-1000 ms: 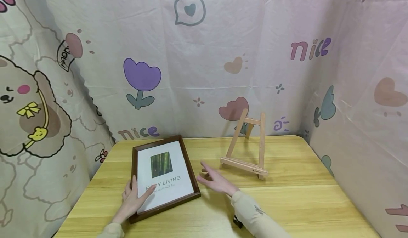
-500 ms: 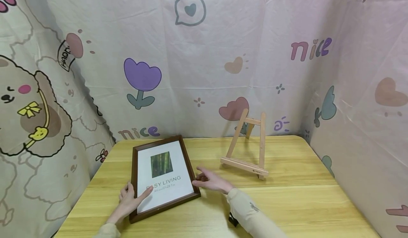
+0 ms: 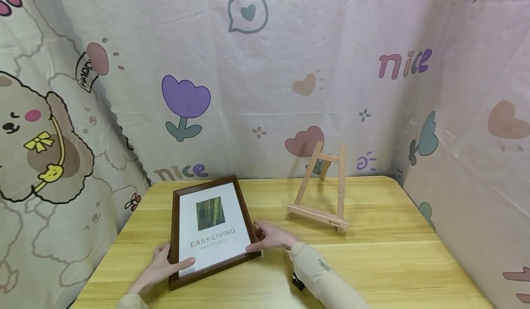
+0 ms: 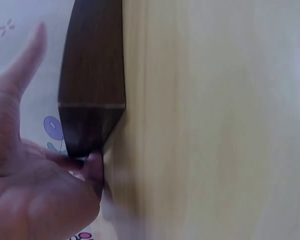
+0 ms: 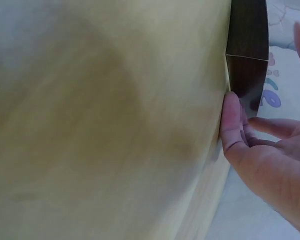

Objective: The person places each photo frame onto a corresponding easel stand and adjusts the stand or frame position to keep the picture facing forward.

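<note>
A dark brown picture frame (image 3: pixel 215 270) lies face up on the table, its white insert bearing a small green picture and the words "EASY LIVING". My left hand (image 3: pixel 159 267) is at its lower left side, thumb reaching over the front. At the lower right corner is my right hand (image 3: pixel 273 237), thumb over the rim. In the left wrist view the fingers (image 4: pixel 94 167) touch the frame's side low down, while the thumb stands raised. The right wrist view likewise has fingertips (image 5: pixel 231 107) against the frame's lower edge, thumb apart from it.
A small light wooden easel (image 3: pixel 319 213) stands at the back right of the wooden table (image 3: pixel 393 254). Behind and beside the table hangs a printed cloth (image 3: pixel 256 70) with hearts and flowers.
My right hand has moved left and slightly down to the frame's lower right corner. My left hand has slid down along the left side. The frame and easel stay put.
</note>
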Tool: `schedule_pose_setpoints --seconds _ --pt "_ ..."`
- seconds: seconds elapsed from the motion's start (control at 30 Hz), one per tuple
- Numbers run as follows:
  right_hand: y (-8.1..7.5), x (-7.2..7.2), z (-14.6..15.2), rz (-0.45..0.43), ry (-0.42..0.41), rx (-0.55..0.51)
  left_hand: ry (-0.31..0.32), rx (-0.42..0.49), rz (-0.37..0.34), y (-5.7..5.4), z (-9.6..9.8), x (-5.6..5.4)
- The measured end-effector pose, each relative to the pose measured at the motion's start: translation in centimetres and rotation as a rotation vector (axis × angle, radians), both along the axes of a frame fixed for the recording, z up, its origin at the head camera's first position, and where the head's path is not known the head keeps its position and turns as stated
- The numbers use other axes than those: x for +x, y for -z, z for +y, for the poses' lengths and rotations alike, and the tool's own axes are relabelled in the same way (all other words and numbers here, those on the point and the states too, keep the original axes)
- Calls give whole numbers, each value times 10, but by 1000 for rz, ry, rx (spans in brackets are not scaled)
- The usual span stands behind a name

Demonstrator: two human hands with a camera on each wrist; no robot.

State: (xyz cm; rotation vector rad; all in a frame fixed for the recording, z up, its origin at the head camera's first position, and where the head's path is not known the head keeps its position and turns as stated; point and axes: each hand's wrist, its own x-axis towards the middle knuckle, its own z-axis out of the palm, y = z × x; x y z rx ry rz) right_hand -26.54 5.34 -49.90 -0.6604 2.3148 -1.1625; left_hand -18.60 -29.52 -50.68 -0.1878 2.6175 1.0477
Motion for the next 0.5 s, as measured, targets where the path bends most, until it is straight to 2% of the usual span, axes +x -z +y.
schedule_pose_setpoints --seconds 0.13,0.23,0.33,0.5 --pt "-2 0 -5 39 -35 62 63 12 11 -1 -5 1" --pt "-3 1 -8 57 -29 125 112 43 10 -3 -9 3" --pt "-2 3 -10 70 -10 171 139 61 -7 -5 -12 4" --pt "-1 3 -11 85 -6 181 147 63 -25 -5 -13 4"
